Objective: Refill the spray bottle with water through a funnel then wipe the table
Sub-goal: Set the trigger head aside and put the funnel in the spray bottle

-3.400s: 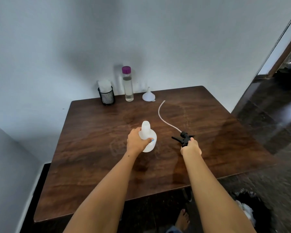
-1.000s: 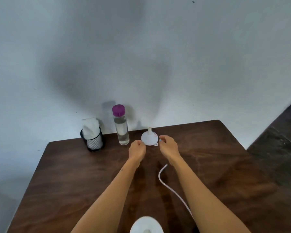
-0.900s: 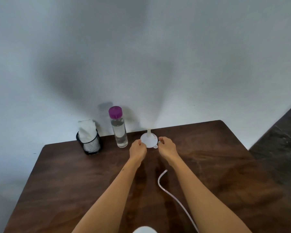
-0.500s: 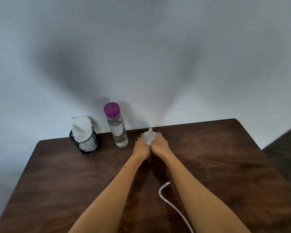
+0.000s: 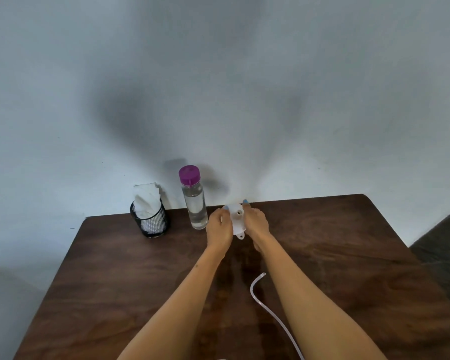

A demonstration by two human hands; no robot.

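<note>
Since half a second ago: funnel lifted off the bench and tipped, spout opening now facing the camera; before, it sat spout-up between the hands.

Contents, left to right:

- Black mesh cup, far left corner, stuffed with white tissue. Upright.
- Water bottle, clear, purple cap on, near the wall and just beside the left hand. Upright.
- Left hand, fingers curled round the funnel's left rim.
- Funnel, white, held clear of the bench between both hands, small tab hanging at its lower edge.
- Right hand, fingers curled on the funnel's right rim.
- Dip tube, clear, lying curved on the bench beside the right forearm, running off the lower edge.
- Spray bottle: only a white sliver at the bottom edge, well apart from the funnel.

Step in hand, judged: fetching the funnel. Handling note: finish turning it spout-down, carry it back to the spray bottle's neck, seat it straight before uncapping the water bottle; one hand should steady it during pouring.
</note>
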